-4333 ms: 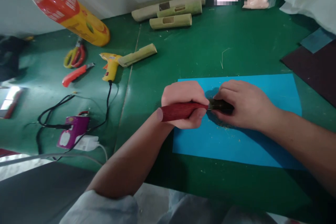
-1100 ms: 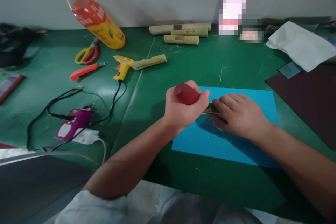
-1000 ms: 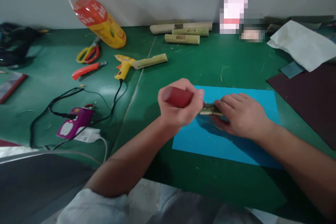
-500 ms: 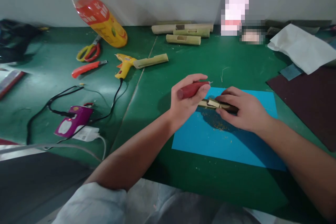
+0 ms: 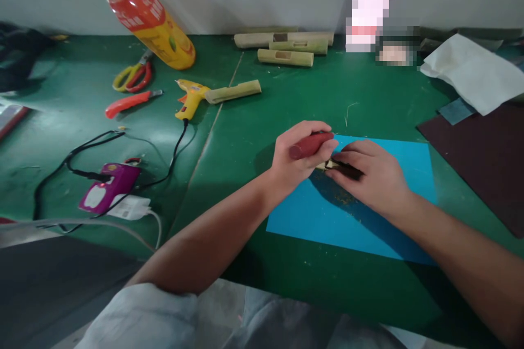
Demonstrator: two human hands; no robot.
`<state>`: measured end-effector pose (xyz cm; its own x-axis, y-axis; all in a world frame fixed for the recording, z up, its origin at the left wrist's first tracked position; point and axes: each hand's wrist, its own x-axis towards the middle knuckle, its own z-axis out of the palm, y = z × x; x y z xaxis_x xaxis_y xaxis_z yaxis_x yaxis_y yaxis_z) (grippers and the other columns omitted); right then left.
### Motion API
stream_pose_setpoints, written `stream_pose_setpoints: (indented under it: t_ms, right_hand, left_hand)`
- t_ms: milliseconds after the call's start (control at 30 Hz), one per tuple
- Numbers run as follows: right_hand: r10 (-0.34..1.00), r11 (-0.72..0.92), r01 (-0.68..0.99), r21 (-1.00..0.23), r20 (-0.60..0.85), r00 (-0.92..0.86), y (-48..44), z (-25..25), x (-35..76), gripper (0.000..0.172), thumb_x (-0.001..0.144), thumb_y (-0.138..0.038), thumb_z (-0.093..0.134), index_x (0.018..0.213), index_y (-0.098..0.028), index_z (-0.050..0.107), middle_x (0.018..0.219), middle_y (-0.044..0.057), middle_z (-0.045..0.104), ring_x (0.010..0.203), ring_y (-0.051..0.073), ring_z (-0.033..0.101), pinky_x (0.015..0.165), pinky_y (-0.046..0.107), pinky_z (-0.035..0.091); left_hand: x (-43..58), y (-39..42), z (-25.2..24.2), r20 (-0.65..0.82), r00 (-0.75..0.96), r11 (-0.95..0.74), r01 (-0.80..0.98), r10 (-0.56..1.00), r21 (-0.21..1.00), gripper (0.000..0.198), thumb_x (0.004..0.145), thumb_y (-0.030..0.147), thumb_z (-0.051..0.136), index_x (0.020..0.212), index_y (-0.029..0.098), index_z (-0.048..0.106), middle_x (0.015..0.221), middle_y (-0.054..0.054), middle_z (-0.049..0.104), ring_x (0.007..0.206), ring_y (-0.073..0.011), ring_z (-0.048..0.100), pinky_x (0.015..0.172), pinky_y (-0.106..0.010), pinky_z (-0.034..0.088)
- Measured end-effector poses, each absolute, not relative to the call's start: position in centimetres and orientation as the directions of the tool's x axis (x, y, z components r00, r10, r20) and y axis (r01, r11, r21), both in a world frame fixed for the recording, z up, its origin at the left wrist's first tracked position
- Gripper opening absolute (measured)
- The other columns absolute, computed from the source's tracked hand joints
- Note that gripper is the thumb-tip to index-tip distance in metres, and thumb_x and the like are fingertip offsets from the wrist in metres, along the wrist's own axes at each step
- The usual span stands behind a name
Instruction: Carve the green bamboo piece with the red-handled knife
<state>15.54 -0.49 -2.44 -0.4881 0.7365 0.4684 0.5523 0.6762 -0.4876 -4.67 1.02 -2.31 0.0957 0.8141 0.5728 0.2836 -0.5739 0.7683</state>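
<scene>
My left hand (image 5: 292, 150) is closed round a red-handled tool (image 5: 311, 145), whose working end is hidden by my fingers. Just below it lies a bamboo piece (image 5: 321, 166), its pale cut part showing between my two hands. My right hand (image 5: 374, 172) pinches the dark right end of that bamboo between thumb and fingers. Both hands are close together above a blue sheet (image 5: 356, 234), on which fine shavings (image 5: 346, 196) are scattered.
On the green table (image 5: 229, 158) are a yellow glue gun (image 5: 190, 99), a red-handled cutter (image 5: 129, 104), scissors (image 5: 133, 76), a drink bottle (image 5: 153, 27), cut bamboo tubes (image 5: 286, 58), a purple power box (image 5: 110, 186) with cables, white paper (image 5: 470, 73) and a dark sheet (image 5: 478, 158).
My left hand and the red-handled tool have moved slightly right and down. The right hand has shifted a little left, and less of the bamboo shows between them.
</scene>
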Motion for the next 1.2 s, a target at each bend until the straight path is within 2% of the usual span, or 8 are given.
stream_pose_setpoints:
  t_ms: [300,700,867,1067,1200]
  right_hand:
    - [0.733,0.677,0.581,-0.451,0.486,-0.476,-0.48,-2.63,15.54,0.023,0.103,-0.037,0.065,0.098,-0.021,0.081,0.091,0.008,0.077,0.084,0.023,0.070,0.079,0.039,0.058]
    - [0.663,0.727,0.588,-0.354,0.584,-0.468,-0.49,-2.97,15.58,0.026,0.106,-0.035,0.062,0.102,-0.017,0.081,0.093,0.009,0.080,0.084,0.022,0.073,0.078,0.037,0.060]
    - [0.709,0.688,0.624,-0.371,0.530,-0.466,-0.50,-3.03,15.63,0.032,0.108,-0.037,0.056,0.102,-0.020,0.082,0.094,0.009,0.080,0.085,0.023,0.072,0.080,0.038,0.059]
    - [0.714,0.682,0.621,-0.386,0.534,-0.452,-0.52,-2.90,15.64,0.033,0.109,-0.037,0.054,0.101,-0.020,0.081,0.090,0.009,0.079,0.082,0.022,0.070,0.078,0.036,0.056]
    - [0.762,0.640,0.616,-0.460,0.485,-0.430,-0.48,-2.43,15.70,0.036,0.109,-0.039,0.051,0.095,-0.021,0.080,0.089,0.009,0.077,0.083,0.022,0.070,0.076,0.037,0.054]
  left_hand:
    - [-4.15,1.43,-2.56,0.480,0.061,-0.474,0.302,0.875,0.827,0.031,0.095,0.051,0.076,0.095,0.020,0.076,0.093,-0.006,0.080,0.086,-0.0176,0.074,0.081,-0.032,0.060]
    - [-4.18,1.38,-2.26,0.522,0.080,-0.521,0.289,0.849,0.803,0.027,0.096,0.046,0.075,0.095,0.019,0.076,0.094,-0.006,0.079,0.087,-0.0168,0.073,0.083,-0.031,0.060]
    - [-4.19,1.38,-2.05,0.573,0.106,-0.574,0.311,0.813,0.757,0.025,0.097,0.045,0.075,0.096,0.020,0.075,0.094,-0.006,0.079,0.085,-0.0171,0.072,0.083,-0.032,0.059]
    - [-4.07,1.40,-1.92,0.604,0.105,-0.599,0.341,0.790,0.725,0.027,0.098,0.047,0.073,0.099,0.020,0.075,0.096,-0.007,0.079,0.086,-0.0176,0.072,0.082,-0.033,0.058]
    - [-4.02,1.22,-1.88,0.621,0.106,-0.610,0.371,0.777,0.700,0.028,0.098,0.049,0.072,0.100,0.021,0.075,0.096,-0.007,0.079,0.085,-0.0179,0.071,0.081,-0.033,0.058]
